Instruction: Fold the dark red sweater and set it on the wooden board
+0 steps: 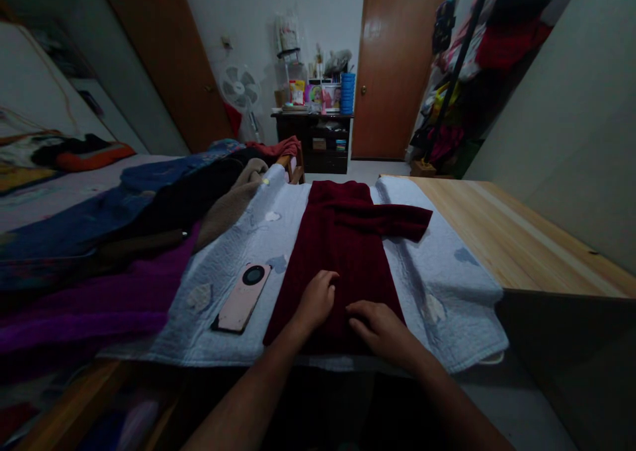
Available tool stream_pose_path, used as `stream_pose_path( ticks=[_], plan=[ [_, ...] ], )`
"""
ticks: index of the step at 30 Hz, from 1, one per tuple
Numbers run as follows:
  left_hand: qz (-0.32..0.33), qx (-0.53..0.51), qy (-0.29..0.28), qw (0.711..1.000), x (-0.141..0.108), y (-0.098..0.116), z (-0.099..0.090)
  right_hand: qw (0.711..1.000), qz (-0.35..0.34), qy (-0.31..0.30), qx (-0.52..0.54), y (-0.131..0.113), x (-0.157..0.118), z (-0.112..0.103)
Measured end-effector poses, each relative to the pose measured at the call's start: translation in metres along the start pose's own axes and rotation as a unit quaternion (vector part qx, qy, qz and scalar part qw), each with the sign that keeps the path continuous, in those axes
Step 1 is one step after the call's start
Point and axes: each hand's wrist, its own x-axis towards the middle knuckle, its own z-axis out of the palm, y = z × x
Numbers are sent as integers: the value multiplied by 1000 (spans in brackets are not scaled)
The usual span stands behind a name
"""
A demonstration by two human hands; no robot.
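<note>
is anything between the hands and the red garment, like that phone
Nothing visible is in the way: the left hand and right hand are right at the garment. The phone lies beside it on the quilt, left of the left hand.

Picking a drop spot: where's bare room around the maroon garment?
Biggest: wooden surface, between quilted cloth and right-hand wall. Smaller: cloth right of the maroon garment, below its sleeve. Crowded: left, with heaped clothes; the garment's near half, under left hand and right hand. Smartphone takes the cloth's left.
</note>
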Motion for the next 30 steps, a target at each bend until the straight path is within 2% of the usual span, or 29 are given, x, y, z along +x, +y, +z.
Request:
stream_pose_path(
  ticks=[3, 6, 10, 12, 14, 18, 22, 24, 28, 30],
  plan=[
    [53, 136, -21, 989, -11, -6, 6, 997, -3, 76, 4, 3, 11, -3],
    [56, 201, -51, 977, -16, -11, 9, 991, -39, 126, -25, 10, 23, 12],
    [37, 229, -73, 970, -15, -13, 10, 987, -30, 109, -114, 25, 27, 45],
    [24, 234, -74, 969, -14, -12, 10, 984, -22, 98, -144, 32, 24, 53],
    [16, 239, -69, 968, -14, -12, 10, 984, -22, 90, -153, 35, 19, 53],
    [29, 246, -44, 968, -15, -13, 12, 992, -19, 66, -108, 28, 17, 37],
    [33, 251, -41, 967, -19, -14, 14, 992, 0, 115, -53, 13, 29, 34],
    [28, 250, -61, 966, -19, -14, 11, 989, -7, 131, -73, 9, 33, 42],
    [43, 242, -133, 960, -7, -19, -6, 985, 5, 96, -145, 12, 32, 59],
    [69, 248, -148, 955, 5, -25, -18, 981, 13, 84, -174, 14, 29, 62]
  ],
)
